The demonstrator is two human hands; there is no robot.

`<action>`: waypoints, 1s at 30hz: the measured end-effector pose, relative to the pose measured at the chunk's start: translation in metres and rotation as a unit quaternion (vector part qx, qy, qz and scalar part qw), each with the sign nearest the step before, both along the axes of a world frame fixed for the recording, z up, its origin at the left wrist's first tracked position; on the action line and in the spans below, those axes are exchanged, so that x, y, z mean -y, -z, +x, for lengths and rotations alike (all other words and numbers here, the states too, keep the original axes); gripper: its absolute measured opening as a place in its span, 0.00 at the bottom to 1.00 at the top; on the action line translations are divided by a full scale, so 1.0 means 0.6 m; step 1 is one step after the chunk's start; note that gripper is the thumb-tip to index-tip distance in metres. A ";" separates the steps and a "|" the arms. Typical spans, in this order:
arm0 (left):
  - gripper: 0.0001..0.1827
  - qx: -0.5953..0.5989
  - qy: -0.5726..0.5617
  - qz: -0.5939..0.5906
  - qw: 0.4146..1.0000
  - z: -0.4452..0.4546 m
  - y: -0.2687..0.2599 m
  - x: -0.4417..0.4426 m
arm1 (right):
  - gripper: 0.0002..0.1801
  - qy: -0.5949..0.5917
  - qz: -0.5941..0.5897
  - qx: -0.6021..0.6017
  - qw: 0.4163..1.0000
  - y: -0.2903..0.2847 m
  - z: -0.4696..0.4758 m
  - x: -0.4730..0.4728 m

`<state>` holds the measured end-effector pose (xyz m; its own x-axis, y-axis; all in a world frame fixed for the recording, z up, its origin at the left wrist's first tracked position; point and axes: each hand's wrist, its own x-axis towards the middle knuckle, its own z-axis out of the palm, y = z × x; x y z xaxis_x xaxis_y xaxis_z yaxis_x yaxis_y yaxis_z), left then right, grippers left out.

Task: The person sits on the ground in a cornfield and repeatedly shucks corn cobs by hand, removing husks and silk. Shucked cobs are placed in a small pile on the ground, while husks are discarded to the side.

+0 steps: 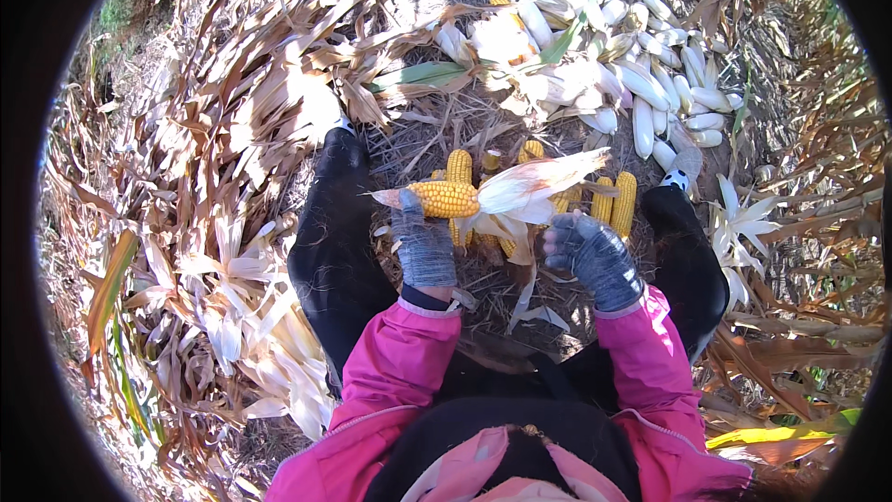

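Note:
A yellow ear of corn [446, 199] lies sideways in my left hand [421, 237], which wears a grey fingerless glove and grips the ear's left end. Pale husk leaves [536, 185] are still joined to its right end and spread to the upper right. My right hand [592, 254], gloved alike, is just below the husk with its fingers curled; whether it grips a strip of husk I cannot tell. Under and beyond the held ear, several bare yellow ears [624, 203] rest on the ground between my legs.
At the upper right is a pile of ears in pale husks [641, 84]. Dry corn stalks and leaves [244, 84] cover the upper left. Loose husks [237, 272] lie left of my legs, and more husk [742, 216] is beside my right foot. Cornstalks stand at the right edge.

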<state>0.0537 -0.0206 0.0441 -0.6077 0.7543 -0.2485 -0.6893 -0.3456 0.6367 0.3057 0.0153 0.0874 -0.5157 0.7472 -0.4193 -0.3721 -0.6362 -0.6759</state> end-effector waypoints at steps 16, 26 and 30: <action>0.36 -0.077 0.419 0.011 0.905 0.117 -0.052 0.041 | 0.12 0.216 0.125 0.007 0.968 -0.010 -0.059 -0.003; 0.30 -0.220 0.402 -0.033 0.888 0.154 -0.018 0.052 | 0.20 0.116 0.375 0.263 0.881 0.048 -0.069 0.009; 0.33 -0.343 0.439 -0.038 0.830 0.150 -0.013 0.046 | 0.17 0.179 0.151 0.078 0.969 0.024 -0.074 0.008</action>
